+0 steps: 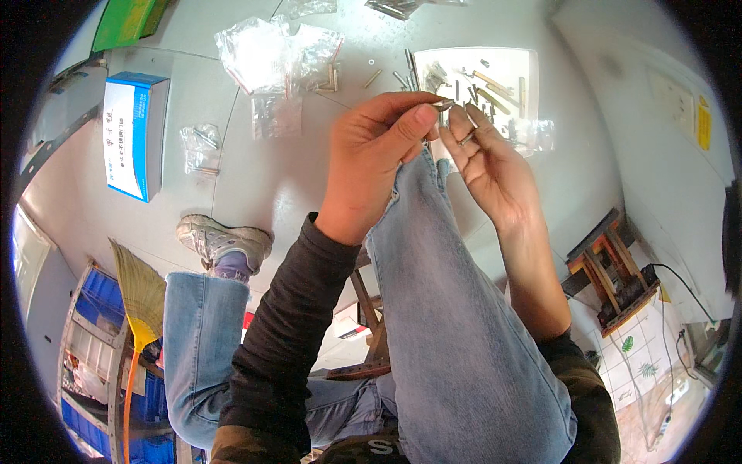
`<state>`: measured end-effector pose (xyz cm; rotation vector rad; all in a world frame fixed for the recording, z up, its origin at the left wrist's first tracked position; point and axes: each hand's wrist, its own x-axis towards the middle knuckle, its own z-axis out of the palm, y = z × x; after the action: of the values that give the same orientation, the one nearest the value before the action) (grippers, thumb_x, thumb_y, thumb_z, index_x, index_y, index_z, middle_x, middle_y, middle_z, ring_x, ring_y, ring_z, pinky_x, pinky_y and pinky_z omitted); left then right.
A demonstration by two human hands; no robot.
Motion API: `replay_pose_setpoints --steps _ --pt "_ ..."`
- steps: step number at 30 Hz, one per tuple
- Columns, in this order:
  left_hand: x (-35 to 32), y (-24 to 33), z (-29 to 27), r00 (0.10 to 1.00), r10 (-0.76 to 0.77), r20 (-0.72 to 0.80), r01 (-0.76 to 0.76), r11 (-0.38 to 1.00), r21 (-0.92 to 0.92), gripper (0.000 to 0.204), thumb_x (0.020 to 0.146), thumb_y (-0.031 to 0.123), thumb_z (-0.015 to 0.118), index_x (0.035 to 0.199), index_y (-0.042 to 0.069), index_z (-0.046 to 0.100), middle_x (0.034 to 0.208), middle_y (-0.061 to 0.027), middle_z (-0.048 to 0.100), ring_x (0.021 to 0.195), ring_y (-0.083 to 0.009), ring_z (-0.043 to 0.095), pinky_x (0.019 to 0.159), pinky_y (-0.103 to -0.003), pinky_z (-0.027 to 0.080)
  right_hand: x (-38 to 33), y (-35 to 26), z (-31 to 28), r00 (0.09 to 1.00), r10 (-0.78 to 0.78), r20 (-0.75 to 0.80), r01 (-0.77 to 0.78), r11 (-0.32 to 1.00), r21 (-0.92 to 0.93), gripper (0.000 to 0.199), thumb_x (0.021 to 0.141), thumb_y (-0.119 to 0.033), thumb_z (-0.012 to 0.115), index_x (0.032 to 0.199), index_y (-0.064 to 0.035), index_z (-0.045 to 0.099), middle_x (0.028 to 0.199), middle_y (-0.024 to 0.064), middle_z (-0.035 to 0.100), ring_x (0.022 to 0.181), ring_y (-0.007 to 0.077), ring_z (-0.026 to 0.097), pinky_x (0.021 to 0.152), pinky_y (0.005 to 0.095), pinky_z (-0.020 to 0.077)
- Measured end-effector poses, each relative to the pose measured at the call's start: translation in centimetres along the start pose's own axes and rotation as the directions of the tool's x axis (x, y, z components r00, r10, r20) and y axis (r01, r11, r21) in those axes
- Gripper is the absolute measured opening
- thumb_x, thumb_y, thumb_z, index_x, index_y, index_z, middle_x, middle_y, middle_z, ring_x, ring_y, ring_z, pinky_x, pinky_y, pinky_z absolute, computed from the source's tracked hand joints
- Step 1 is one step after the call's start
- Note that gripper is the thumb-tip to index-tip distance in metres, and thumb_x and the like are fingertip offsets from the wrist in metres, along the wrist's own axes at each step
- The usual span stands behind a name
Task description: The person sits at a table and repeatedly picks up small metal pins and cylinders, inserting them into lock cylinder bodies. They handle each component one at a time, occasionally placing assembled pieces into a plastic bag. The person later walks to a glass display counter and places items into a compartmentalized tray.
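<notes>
Near the top centre, my left hand (385, 147) pinches a small shiny metal piece (444, 105) between thumb and forefinger. Its exact shape is too small to make out. My right hand (495, 166) is close beside it, palm up with the fingers half curled. A short, thin metal pin (466, 139) lies across those fingers. Just beyond both hands, a white tray (529, 66) on the floor holds several loose metal pins and rods, some silver and some brass-coloured. My left hand and knee hide part of its near side.
Clear plastic bags (259, 54) and loose pins (373, 78) lie left of the tray. A small bag of pins (201, 148) is near a blue-and-white box (135, 138). A broom (139, 298) leans by a shelf with blue bins (100, 294). A wooden stool (610, 271) stands right.
</notes>
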<state>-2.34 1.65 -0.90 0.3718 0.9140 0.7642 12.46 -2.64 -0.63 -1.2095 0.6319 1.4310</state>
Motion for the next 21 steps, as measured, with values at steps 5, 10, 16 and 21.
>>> replay_pose_setpoints --steps 5,10,16,21 --pt "0.1 -0.3 0.3 0.997 -0.03 0.069 0.034 0.998 -0.055 0.024 0.086 0.013 0.058 0.103 -0.003 0.059 0.075 -0.0019 0.056 0.06 -0.0045 0.042 0.053 -0.018 0.033 -2.4 -1.2 0.8 0.865 -0.339 0.371 0.489 0.739 -0.464 0.024 0.09 -0.009 0.046 0.111 0.0037 0.045 0.104 0.0223 0.057 0.076 0.0199 0.061 0.068 0.0293 0.0521" --pt "-0.2 -0.3 0.9 0.995 0.008 0.102 -0.015 0.998 0.065 0.022 0.086 0.014 0.058 0.103 0.0 0.058 0.073 0.0009 0.052 0.061 -0.0043 0.04 0.055 -0.018 0.032 -3.5 -1.3 2.0 0.844 -0.342 0.413 0.533 0.617 -0.579 0.02 0.09 -0.012 0.049 0.102 0.0038 0.053 0.096 0.0165 0.061 0.061 0.0115 0.054 0.059 0.0224 0.0461" --pt "-0.1 -0.7 0.8 0.992 0.057 0.111 -0.074 0.986 0.152 0.023 0.082 0.014 0.062 0.101 0.002 0.059 0.076 0.0025 0.054 0.065 -0.0044 0.044 0.057 -0.019 0.035 -4.2 -1.2 2.1 0.854 -0.301 0.423 0.516 0.584 -0.627 0.023 0.091 -0.008 0.045 0.108 0.005 0.051 0.095 0.0115 0.061 0.072 0.0125 0.056 0.07 0.0238 0.0465" --pt "0.0 -1.1 0.8 0.989 0.136 0.064 -0.146 0.965 0.216 0.017 0.079 0.006 0.064 0.095 0.002 0.064 0.081 0.0017 0.062 0.059 -0.0004 0.038 0.054 -0.015 0.033 -4.5 -1.3 1.7 0.641 -0.45 0.622 0.728 0.097 -0.679 0.018 0.085 -0.004 0.052 0.101 0.0006 0.058 0.091 0.0084 0.059 0.078 0.0148 0.056 0.071 0.0247 0.0455"
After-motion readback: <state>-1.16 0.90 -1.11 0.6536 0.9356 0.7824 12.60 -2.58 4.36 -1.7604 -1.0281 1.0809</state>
